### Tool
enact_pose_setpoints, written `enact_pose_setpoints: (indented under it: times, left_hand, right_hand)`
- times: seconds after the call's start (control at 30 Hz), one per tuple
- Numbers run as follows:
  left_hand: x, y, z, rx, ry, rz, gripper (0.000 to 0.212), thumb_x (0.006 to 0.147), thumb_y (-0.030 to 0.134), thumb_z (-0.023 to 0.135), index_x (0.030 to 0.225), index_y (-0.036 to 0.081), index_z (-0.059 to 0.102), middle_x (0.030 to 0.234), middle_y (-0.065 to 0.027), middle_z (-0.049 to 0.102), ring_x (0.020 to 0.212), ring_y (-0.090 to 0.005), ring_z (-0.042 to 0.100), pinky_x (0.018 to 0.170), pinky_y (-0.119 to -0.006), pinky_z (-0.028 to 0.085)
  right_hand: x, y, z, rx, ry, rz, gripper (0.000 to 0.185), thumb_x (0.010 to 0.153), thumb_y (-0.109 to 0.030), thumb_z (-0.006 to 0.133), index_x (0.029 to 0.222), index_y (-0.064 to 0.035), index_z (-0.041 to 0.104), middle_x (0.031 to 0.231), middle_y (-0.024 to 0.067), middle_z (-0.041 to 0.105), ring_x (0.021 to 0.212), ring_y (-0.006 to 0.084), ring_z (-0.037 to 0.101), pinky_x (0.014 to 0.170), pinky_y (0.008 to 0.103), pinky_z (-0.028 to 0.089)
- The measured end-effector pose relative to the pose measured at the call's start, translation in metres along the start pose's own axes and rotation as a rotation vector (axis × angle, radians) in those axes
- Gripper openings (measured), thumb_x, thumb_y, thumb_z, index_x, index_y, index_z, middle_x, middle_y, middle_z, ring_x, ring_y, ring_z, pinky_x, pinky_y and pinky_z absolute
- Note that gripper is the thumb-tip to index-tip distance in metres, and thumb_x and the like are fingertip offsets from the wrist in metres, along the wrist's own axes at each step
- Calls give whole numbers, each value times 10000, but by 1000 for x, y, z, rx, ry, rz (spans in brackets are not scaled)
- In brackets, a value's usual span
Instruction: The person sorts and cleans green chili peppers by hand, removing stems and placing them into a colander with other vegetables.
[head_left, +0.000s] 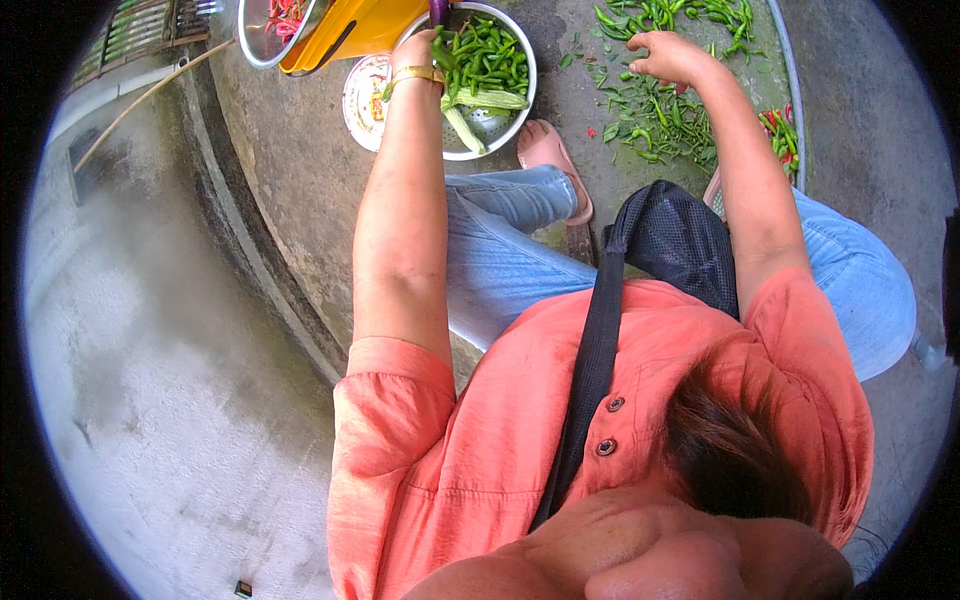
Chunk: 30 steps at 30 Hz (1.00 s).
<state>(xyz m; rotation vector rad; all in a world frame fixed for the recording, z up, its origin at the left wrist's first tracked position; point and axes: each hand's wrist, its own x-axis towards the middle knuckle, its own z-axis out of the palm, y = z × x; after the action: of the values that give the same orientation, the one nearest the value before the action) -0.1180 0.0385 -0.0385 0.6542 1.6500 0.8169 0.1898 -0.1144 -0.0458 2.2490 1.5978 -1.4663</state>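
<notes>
My left hand (414, 51) is at the left rim of a metal colander (531, 75), beside the green peppers (491, 56) in it; its fingers are partly hidden, and I cannot tell whether they hold something. Pale green ridged gourds (465, 129) also lie in the colander, and a purple eggplant (440, 11) shows at its top edge. My right hand (667, 58) is over the ground with its fingers apart, holding nothing that I can see. It is between loose green peppers (720, 13) above and a heap of leaves, stems and peppers (664, 124) below.
An enamel plate (361, 105) lies left of the colander. Beyond are a yellow plastic container (360, 34) and a clear bowl (247, 37) of red peppers (285, 16). More red and green peppers (781, 139) lie by a grey hose-like edge (795, 82). A black bag (679, 240) hangs at my lap.
</notes>
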Motion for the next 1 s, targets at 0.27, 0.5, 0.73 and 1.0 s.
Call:
enact_pose_setpoints:
  times: [0.27, 0.5, 0.73, 1.0]
  left_hand:
    - [12, 13, 16, -38, -314, 272, 481, 845, 95, 572, 1311, 79, 452, 1184, -113, 549, 1093, -310, 545, 882, -453, 458]
    - [-88, 39, 68, -42, -606, 156, 350, 902, 115, 523, 1233, 1, 514, 1187, -115, 577, 1065, -250, 585, 861, -354, 462]
    - [-122, 15, 105, 209, -767, 105, 216, 902, 112, 548, 1098, 50, 616, 1052, -31, 643, 959, -144, 614, 782, -270, 469]
    - [-122, 3, 110, 327, -807, 1, 215, 905, 138, 561, 1097, 61, 620, 1078, -16, 641, 960, -121, 613, 779, -246, 446]
  right_hand:
    - [30, 41, 18, 153, -34, 108, 453, 866, -268, 627, 1276, -109, 519, 1060, 140, 628, 650, 218, 632, 473, 375, 534]
    - [66, 211, 78, 307, 165, 517, 187, 849, -213, 618, 924, -45, 652, 620, 84, 613, 482, 199, 597, 433, 353, 503]
    - [86, 284, 56, 297, 776, 420, 295, 809, -308, 623, 867, -24, 676, 712, 148, 634, 613, 263, 605, 617, 381, 495]
    - [116, 207, 51, 52, 548, 592, 369, 766, -310, 651, 986, -15, 684, 937, 219, 671, 900, 371, 646, 830, 431, 497]
